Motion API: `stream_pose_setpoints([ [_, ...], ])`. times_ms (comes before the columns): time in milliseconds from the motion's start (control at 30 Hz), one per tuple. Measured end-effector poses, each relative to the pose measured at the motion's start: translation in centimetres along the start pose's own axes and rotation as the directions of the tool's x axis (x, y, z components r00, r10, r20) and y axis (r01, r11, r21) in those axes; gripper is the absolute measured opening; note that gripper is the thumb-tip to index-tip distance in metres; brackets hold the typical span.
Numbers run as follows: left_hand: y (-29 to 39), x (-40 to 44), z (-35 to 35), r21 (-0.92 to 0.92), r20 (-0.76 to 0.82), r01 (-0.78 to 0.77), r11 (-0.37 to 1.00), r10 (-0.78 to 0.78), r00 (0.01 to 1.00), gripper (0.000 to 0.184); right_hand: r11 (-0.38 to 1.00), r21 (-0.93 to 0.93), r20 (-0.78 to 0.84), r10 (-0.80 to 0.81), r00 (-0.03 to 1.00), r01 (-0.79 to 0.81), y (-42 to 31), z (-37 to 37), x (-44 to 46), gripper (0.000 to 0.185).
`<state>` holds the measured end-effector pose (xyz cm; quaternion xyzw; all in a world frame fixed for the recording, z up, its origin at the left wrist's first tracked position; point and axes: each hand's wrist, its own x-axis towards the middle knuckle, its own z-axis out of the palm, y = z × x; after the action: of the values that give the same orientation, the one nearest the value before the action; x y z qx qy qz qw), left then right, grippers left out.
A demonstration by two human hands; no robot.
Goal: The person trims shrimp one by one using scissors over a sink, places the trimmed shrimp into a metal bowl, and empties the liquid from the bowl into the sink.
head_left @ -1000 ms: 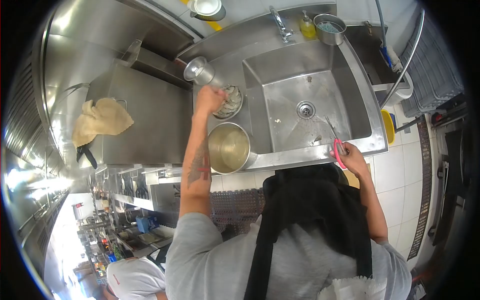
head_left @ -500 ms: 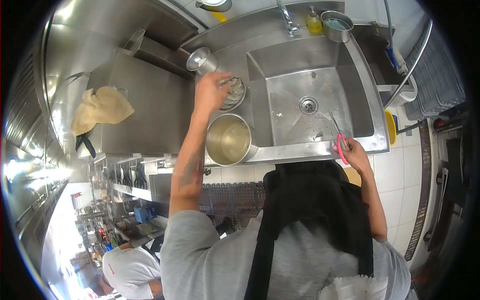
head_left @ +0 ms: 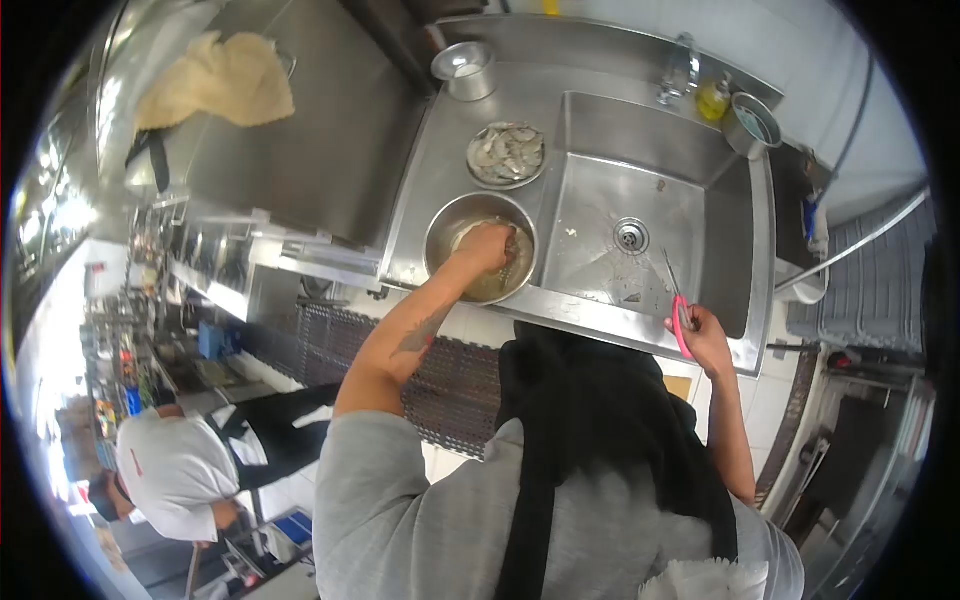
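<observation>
My left hand (head_left: 487, 247) reaches down into a metal pot (head_left: 436, 240) of cloudy liquid, its fingers curled and their tips hidden. What they hold, if anything, I cannot make out. Just behind the pot, a round dish (head_left: 490, 184) bears a heap of greyish raw shrimp (head_left: 510, 152). Over the front right edge of the sink, my right hand (head_left: 709, 343) is closed around pink-handled scissors (head_left: 681, 325). Their blades point away from me over the basin, with nothing visible between them.
The steel sink (head_left: 600, 250) holds small scraps near its drain (head_left: 631, 236). A small metal pot (head_left: 465, 72) stands at the back left. By the faucet (head_left: 680, 68) are a yellow soap bottle (head_left: 713, 98) and another pot (head_left: 750, 125). A co-worker (head_left: 180, 460) stands at lower left.
My left hand has moved from the dish of shrimp toward me into the large pot. My right hand still holds the scissors at the sink edge. The camera view has turned.
</observation>
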<state>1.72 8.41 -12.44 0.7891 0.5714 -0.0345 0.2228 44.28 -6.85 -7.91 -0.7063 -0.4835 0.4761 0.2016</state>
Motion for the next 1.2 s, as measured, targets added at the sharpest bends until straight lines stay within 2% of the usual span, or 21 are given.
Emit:
stream_pose_setpoints([
  [33,-0.5,-0.3,0.0,0.073,0.037,0.003,0.997,-0.006,0.999,0.024,1.000,-0.031,0.011,0.004,1.000,-0.004,-0.4,0.4,0.2,0.049],
  [167,-1.1,-1.3,-1.6,0.022,0.006,0.074,0.997,-0.074,0.997,0.031,0.992,-0.129,0.047,-0.001,0.999,0.007,-1.7,1.8,0.7,0.050],
  [233,-1.5,-2.1,-3.0,-0.258,-0.057,0.073,0.963,-0.091,0.994,0.027,0.988,-0.152,0.080,-0.022,0.997,0.034,-2.5,2.3,1.1,0.050],
  [267,-1.8,-2.5,-3.5,-0.257,-0.050,0.069,0.964,-0.085,0.995,0.027,0.989,-0.149,0.077,-0.013,0.997,0.025,-2.8,2.4,1.2,0.050],
  [333,-2.0,-3.2,-5.0,-0.331,-0.195,-0.098,0.939,0.033,0.980,0.036,0.988,-0.152,0.087,0.000,0.996,0.014,-3.3,2.5,1.3,0.051],
  [367,-1.8,-3.3,-6.2,-0.323,-0.187,-0.106,0.941,0.047,0.981,0.036,0.990,-0.140,0.079,0.007,0.997,0.004,-3.5,2.4,1.3,0.051],
  [467,1.8,-3.6,-12.4,-0.596,-0.248,-0.227,0.771,0.093,0.964,0.056,0.996,-0.088,0.057,0.006,0.998,-0.001,-3.5,2.3,0.9,0.052],
  [500,3.0,-3.2,-14.3,-0.680,-0.266,-0.276,0.679,0.122,0.956,0.062,0.998,-0.069,0.047,0.007,0.999,-0.004,-3.2,2.2,1.0,0.052],
  [567,7.7,-2.4,-18.0,-0.788,-0.382,-0.417,0.454,0.171,0.908,0.061,0.988,-0.156,0.043,-0.004,0.999,0.011,-2.2,1.9,1.1,0.054],
  [600,10.1,-1.5,-18.4,-0.784,-0.367,-0.415,0.461,0.196,0.910,0.061,0.995,-0.098,0.035,0.004,0.999,-0.001,-2.7,1.8,0.6,0.055],
  [667,15.8,1.3,-17.6,-0.680,-0.449,-0.483,0.552,0.207,0.869,0.064,0.998,-0.064,-0.012,0.005,1.000,-0.006,-1.3,1.9,0.7,0.055],
  [733,18.2,5.3,-11.8,-0.686,-0.091,-0.242,0.686,0.249,0.964,0.057,1.000,-0.008,-0.074,0.005,0.997,-0.006,0.0,1.2,0.4,0.054],
  [800,19.2,11.6,-3.3,-0.299,0.100,-0.229,0.926,0.269,0.958,0.051,0.998,0.048,-0.124,0.039,0.991,-0.034,1.2,0.3,-0.4,0.054],
  [867,20.9,12.4,1.8,0.068,0.090,-0.356,0.932,0.350,0.933,0.042,0.992,0.114,-0.187,0.076,0.979,-0.055,2.6,-0.2,-1.6,0.053],
  [900,21.6,13.2,3.4,0.080,0.118,-0.393,0.916,0.383,0.916,0.042,0.986,0.147,-0.213,0.106,0.971,-0.076,3.6,-0.4,-2.0,0.053],
  [967,22.3,14.7,6.1,0.115,0.406,-0.188,0.975,0.126,0.905,0.042,0.977,0.196,-0.226,0.129,0.965,-0.085,5.7,-0.7,-2.8,0.054],
  [1000,21.9,15.5,7.9,0.125,0.420,-0.219,0.968,0.148,0.895,0.042,0.969,0.220,-0.215,0.157,0.964,-0.108,6.1,-1.0,-3.3,0.055],
  [1067,20.8,16.5,10.6,-0.253,0.146,-0.098,0.962,0.138,0.980,0.040,0.949,0.297,-0.228,0.181,0.957,-0.109,6.7,-1.4,-4.3,0.055],
  [1100,21.6,15.8,9.7,-0.242,0.158,-0.116,0.963,0.157,0.975,0.040,0.930,0.354,-0.221,0.185,0.957,-0.098,7.1,-1.6,-4.8,0.055],
  [1167,24.4,13.7,6.5,-0.342,-0.022,-0.201,0.918,0.206,0.978,0.029,0.901,0.427,-0.199,0.177,0.964,-0.077,8.1,-1.6,-4.9,0.054],
  [1200,24.8,13.3,5.7,-0.334,-0.012,-0.215,0.918,0.224,0.975,0.029,0.836,0.548,-0.174,0.107,0.979,0.006,8.0,-1.5,-5.0,0.054],
])
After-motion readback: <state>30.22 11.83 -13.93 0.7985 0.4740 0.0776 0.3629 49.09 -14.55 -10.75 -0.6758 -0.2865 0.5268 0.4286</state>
